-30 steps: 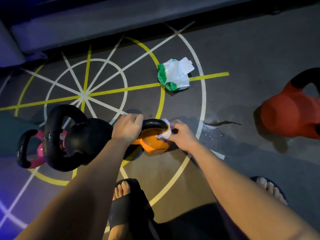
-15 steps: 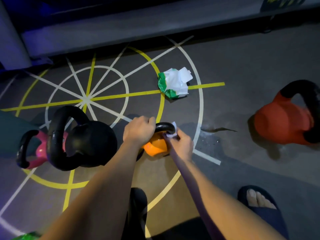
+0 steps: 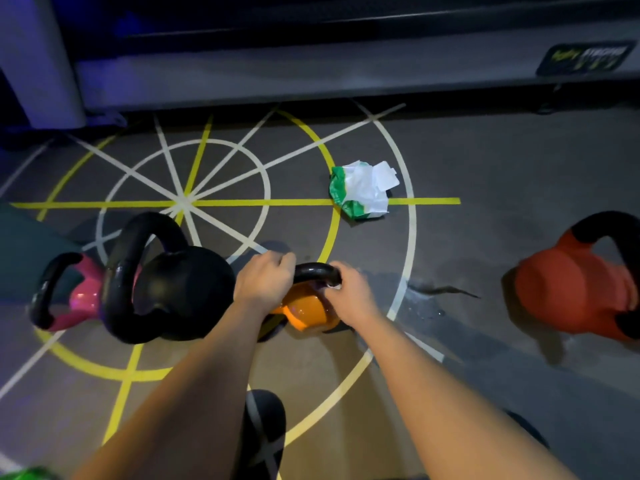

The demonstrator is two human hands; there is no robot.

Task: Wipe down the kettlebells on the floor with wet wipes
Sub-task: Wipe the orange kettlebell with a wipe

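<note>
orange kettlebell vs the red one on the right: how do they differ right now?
The left hand grips the orange kettlebell while the right hand presses a wet wipe to it; the red kettlebell lies untouched, apart at right. The orange one looks smaller and glossy; the red one looks bigger and matte. Both have black handles and sit on the floor.

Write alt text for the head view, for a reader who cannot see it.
A person's left hand grips the black handle of an orange kettlebell while the right hand holds a mostly hidden white wipe against it. A black kettlebell and a pink kettlebell lie to the left, a red kettlebell to the right, a crumpled wipes pack beyond.
</note>
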